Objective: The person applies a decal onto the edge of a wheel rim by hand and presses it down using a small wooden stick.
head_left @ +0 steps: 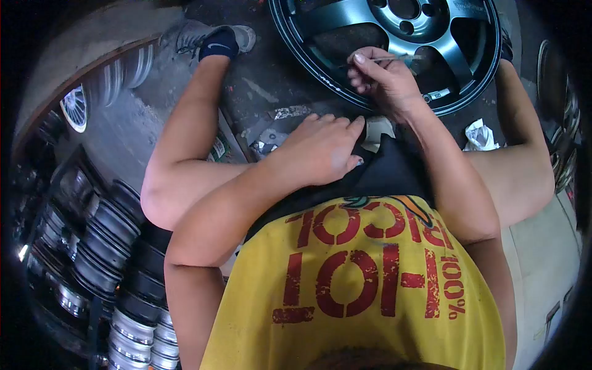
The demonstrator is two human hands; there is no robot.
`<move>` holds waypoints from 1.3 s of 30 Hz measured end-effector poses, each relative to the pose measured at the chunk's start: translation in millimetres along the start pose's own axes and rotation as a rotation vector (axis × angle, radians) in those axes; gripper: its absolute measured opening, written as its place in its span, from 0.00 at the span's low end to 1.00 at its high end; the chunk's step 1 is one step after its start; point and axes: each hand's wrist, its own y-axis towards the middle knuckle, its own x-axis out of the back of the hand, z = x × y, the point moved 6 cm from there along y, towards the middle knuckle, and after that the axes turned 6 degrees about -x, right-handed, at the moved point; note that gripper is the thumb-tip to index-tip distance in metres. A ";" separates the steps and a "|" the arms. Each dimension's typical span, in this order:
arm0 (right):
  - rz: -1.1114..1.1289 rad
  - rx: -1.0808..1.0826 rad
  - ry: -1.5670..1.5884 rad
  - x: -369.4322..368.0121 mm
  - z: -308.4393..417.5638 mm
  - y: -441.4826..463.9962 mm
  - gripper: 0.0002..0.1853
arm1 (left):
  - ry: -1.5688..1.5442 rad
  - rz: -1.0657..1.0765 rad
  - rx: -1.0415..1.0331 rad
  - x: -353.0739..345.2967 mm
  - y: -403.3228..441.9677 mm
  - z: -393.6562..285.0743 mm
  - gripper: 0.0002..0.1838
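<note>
My left hand [324, 148] rests palm down near the black shorts [394, 166], its fingers bent a little and apart, with nothing visible in it. What lies beneath that palm is hidden. Over the lower rim of a dark, glossy spoked wheel [453, 58], my right hand [388, 77] pinches a thin, light stick-like tool [404, 57]. The tool points right across an opening between the spokes. A small light label [438, 94] is on the wheel's inner rim, right of my right wrist.
Crumpled white paper [481, 135] lies right of the wheel's lower edge. Silvery scraps [290, 112] are on the dark floor beyond my left hand. Stacked wheel rims [108, 246] stand at left; more rims [564, 148] are at far right. My legs are spread around the work.
</note>
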 end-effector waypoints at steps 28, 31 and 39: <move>-0.372 0.290 -0.906 -16.8 8.4 3.0 0.11 | -0.007 -0.045 0.022 -0.8 7.7 6.7 0.35; -0.371 0.312 -0.908 -17.7 8.8 2.4 0.11 | -0.003 -0.048 0.020 -0.9 8.1 6.3 0.35; -0.380 0.277 -0.915 -15.4 6.1 7.0 0.11 | 0.002 -0.047 0.018 -0.1 8.1 6.3 0.35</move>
